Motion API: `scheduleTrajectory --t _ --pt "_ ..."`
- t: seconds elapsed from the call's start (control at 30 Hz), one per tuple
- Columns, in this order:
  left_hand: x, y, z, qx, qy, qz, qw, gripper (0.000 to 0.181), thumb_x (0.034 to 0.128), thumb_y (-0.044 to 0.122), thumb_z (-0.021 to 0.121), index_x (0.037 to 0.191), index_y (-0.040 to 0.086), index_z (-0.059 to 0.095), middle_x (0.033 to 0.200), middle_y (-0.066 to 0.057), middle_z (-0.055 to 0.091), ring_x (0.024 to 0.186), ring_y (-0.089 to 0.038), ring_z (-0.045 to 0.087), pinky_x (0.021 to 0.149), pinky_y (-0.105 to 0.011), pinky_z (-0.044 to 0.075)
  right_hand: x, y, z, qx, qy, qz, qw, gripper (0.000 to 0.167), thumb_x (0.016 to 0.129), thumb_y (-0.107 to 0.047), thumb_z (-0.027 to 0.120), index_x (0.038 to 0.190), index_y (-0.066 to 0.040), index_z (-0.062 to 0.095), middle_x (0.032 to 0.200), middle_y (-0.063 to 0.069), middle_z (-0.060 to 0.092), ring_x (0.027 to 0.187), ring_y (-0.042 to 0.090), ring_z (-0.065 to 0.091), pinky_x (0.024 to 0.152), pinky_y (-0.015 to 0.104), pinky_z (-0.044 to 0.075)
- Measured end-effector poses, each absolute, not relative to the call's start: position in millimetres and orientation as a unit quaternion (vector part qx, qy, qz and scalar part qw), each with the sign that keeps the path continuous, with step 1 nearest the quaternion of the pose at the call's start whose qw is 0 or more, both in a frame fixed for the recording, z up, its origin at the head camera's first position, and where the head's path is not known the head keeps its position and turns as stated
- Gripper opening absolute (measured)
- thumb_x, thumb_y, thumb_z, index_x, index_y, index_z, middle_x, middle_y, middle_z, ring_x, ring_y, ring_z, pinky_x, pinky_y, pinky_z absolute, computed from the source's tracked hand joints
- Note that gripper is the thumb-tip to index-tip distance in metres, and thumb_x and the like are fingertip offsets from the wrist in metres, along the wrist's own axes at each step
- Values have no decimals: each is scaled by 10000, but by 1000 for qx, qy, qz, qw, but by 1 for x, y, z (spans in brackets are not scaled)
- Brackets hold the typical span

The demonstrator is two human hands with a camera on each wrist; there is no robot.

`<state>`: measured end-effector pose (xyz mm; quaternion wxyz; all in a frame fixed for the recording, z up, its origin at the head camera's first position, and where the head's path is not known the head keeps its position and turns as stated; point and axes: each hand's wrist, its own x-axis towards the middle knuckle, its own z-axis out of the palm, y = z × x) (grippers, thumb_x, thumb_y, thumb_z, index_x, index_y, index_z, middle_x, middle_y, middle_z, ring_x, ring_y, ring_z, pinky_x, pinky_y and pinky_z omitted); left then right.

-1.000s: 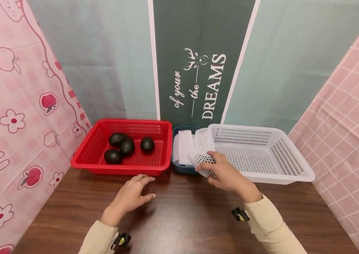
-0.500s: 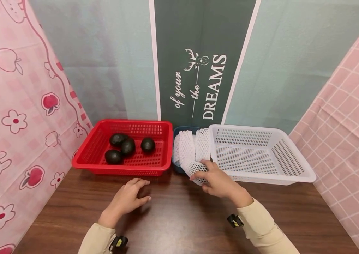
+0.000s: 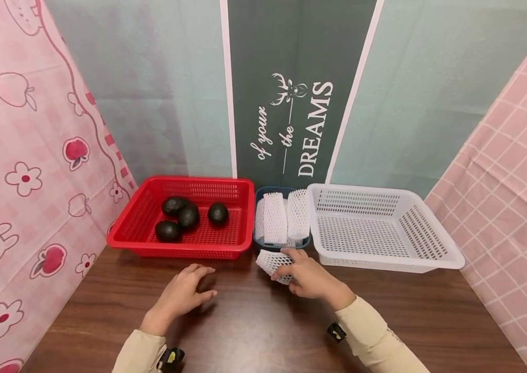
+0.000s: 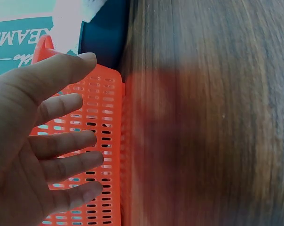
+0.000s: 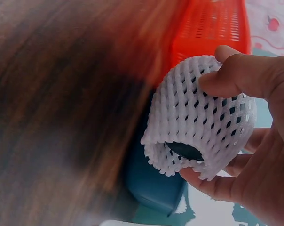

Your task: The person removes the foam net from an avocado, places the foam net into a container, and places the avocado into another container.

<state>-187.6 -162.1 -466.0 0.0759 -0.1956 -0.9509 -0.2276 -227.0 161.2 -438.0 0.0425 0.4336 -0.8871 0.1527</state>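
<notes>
My right hand (image 3: 312,275) pinches a white foam net sleeve (image 3: 274,263) between thumb and fingers, just in front of the small blue basket (image 3: 259,245). In the right wrist view the mesh of the foam net sleeve (image 5: 198,108) bulges, and dark teal shows through its holes and open end; whether anything is inside, I cannot tell. More white foam net sleeves (image 3: 274,217) lie in the blue basket. My left hand (image 3: 181,294) hovers over the table before the red basket (image 3: 184,252), its fingers loosely spread and holding nothing. Several dark avocados (image 3: 188,215) lie in that basket.
To the right of the blue basket stands a white basket (image 3: 386,261) with slotted walls. All the baskets sit side by side on the brown wooden table (image 3: 244,336), against a green printed cloth (image 3: 282,52). Pink cloths (image 3: 25,207) hang at both sides.
My right hand has drawn the foam net sleeve out of the blue basket, toward me and to the left. The left hand has shifted slightly left and nearer.
</notes>
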Motion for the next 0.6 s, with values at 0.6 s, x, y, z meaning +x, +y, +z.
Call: scheduleTrajectory --t 0.6 --pt "-189 -165 -472 -189 -950 -241 63 457 695 261 803 1082 69 656 1002 -70 609 943 -261 585 783 -439 476 -229 152 -461 435 -890 131 38 423 611 -22 705 955 -269 721 1269 233 452 1125 399 435 677 550 463"
